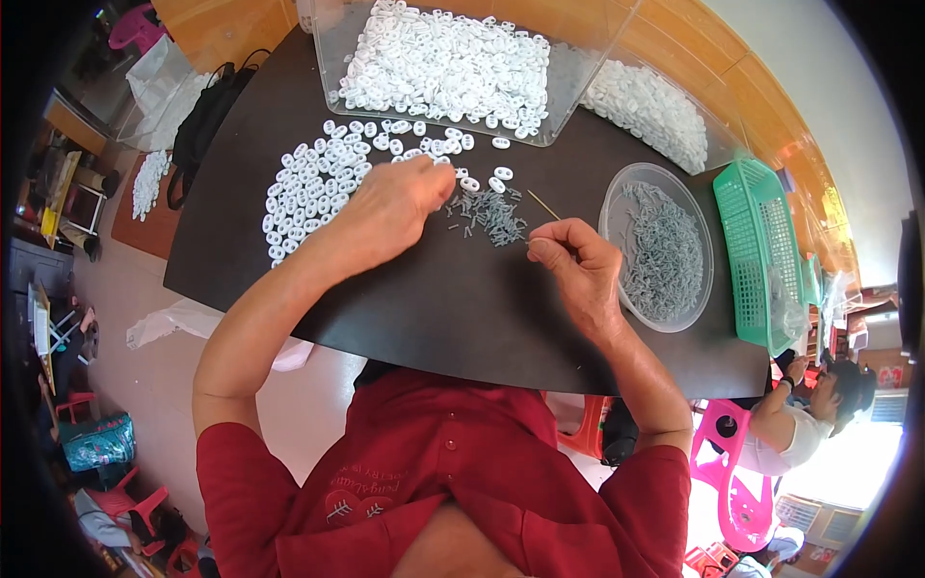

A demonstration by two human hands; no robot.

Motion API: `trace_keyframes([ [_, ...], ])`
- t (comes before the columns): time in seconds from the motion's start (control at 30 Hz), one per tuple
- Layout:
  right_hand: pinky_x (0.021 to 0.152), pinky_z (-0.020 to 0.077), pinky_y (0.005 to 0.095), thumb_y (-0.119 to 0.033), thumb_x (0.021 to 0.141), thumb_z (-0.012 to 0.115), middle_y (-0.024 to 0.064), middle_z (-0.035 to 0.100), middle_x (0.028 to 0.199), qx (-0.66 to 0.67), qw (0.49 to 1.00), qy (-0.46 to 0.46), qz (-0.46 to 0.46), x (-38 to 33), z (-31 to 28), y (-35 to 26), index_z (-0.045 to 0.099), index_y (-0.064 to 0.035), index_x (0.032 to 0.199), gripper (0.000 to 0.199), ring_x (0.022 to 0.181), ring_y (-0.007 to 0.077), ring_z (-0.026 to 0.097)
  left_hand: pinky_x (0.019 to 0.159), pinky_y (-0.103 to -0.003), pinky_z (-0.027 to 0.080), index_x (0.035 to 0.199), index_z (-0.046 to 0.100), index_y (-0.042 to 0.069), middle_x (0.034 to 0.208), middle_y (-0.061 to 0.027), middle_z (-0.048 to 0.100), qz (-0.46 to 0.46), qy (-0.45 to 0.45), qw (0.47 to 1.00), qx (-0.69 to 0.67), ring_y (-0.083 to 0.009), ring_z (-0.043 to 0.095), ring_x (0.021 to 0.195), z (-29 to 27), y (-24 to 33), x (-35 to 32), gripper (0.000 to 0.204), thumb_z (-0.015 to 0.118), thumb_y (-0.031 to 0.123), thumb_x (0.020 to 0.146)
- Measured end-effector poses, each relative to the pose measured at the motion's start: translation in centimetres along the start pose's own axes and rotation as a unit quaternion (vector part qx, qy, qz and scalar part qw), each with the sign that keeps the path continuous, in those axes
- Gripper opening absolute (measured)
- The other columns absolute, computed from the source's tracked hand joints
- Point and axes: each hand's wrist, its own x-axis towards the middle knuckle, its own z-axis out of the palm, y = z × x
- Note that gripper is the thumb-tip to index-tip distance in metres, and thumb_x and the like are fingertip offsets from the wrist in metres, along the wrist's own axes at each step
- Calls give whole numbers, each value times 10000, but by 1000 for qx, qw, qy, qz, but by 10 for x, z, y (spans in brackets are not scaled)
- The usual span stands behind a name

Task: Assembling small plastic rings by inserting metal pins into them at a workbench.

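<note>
My left hand [397, 200] hovers over the dark table [453, 308], fingertips pinched at the edge of a spread of small white oval rings [313, 178], beside a little heap of grey pins [488, 214]. Whether it holds a ring is hidden by the fingers. My right hand [578, 265] is closed around a thin stick-like tool [542, 204] whose tip points up and left toward the grey pins.
A clear tray [332, 58] full of white rings stands at the back, a second clear bin [644, 106] to its right. A round clear bowl [631, 183] holds grey pins. A green basket [761, 250] sits at the right edge. Another person [805, 409] sits lower right.
</note>
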Motion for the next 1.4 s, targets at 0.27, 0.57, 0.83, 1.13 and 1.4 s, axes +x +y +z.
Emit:
trace_keyframes([
  [0.27, 665, 448, 201, -21, 838, 610, 32, 613, 791, 16, 1000, -20, -13, -2, 13, -2, 611, 32, 895, 79, 738, 78, 557, 629, -353, 455, 771, 547, 36, 761, -109, 503, 136, -90, 967, 195, -251, 539, 753, 26, 24, -37, 86, 561, 56, 689],
  [0.57, 660, 449, 202, -18, 841, 605, 31, 613, 795, 43, 999, -30, 5, -13, 25, -6, 605, 32, 905, 81, 738, 77, 558, 605, -226, 450, 887, 568, 25, 815, -51, 581, -141, -2, 958, -251, -121, 559, 699, 17, 28, -49, 78, 599, 21, 815],
  [0.83, 647, 444, 197, -13, 845, 599, 34, 615, 797, 68, 996, -55, -23, -17, 49, -20, 601, 30, 907, 75, 738, 75, 558, 570, -219, 486, 970, 598, -1, 791, -79, 622, -245, 98, 792, -550, -93, 579, 647, 22, 43, -58, 116, 582, 60, 873],
  [1.13, 663, 455, 207, -8, 850, 592, 44, 622, 812, 125, 992, -33, -13, -22, 61, -20, 598, 36, 904, 70, 748, 81, 562, 598, -246, 508, 1018, 599, -58, 843, -113, 638, -258, 198, 705, -631, -133, 610, 679, 35, 53, -60, 177, 582, 12, 856],
  [1.4, 671, 465, 216, 1, 855, 578, 50, 623, 814, 129, 991, -34, -33, -20, 72, -16, 589, 43, 891, 56, 743, 85, 566, 585, -205, 473, 1008, 608, -5, 803, -44, 585, -173, 257, 845, -436, -93, 569, 663, 52, 57, -67, 157, 554, -33, 864],
])
